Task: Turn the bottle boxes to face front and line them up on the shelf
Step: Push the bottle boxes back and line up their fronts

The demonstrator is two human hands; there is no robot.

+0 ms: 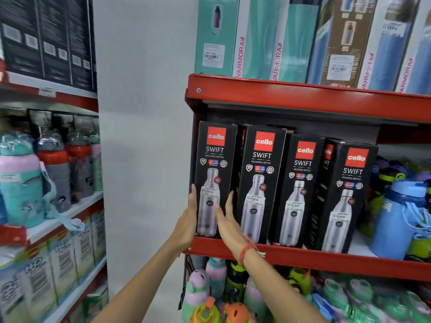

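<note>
Several tall black bottle boxes stand upright in a row on the red middle shelf (303, 258), fronts facing me. The leftmost box (215, 159) is held between my two hands at its lower part. My left hand (187, 223) lies flat against its left side, and my right hand (227, 221) presses on its right front edge, fingers pointing up. To its right stand the second box (261, 183), the third box (297, 190) and the fourth box (345, 197). A further box behind the fourth shows only its side.
A blue bottle (396, 217) and other coloured bottles fill the shelf's right end. Teal and blue boxes (256, 36) line the shelf above. Colourful bottles (210, 292) crowd the shelf below. Another rack (46, 183) with bottles and boxes stands at the left, past a white wall.
</note>
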